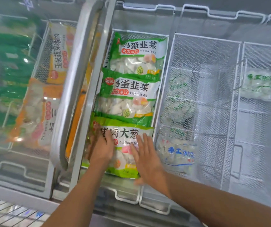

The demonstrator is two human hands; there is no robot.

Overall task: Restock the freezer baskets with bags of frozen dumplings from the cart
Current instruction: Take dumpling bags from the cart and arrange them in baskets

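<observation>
Three green-and-clear bags of dumplings lay flat in one narrow wire basket (163, 89), overlapping like shingles. The far bag (138, 54) sat at the back end, the middle bag (128, 99) covered its lower edge, and the near bag (123, 148), lighter green with different lettering, covered the middle bag's lower edge and reached the front rim. Both hands lay flat on the near bag. The next basket (226, 95) to the right held a clear bag with blue lettering (179, 154) near the front and clear bags with green markings (179, 95) behind the mesh.
</observation>
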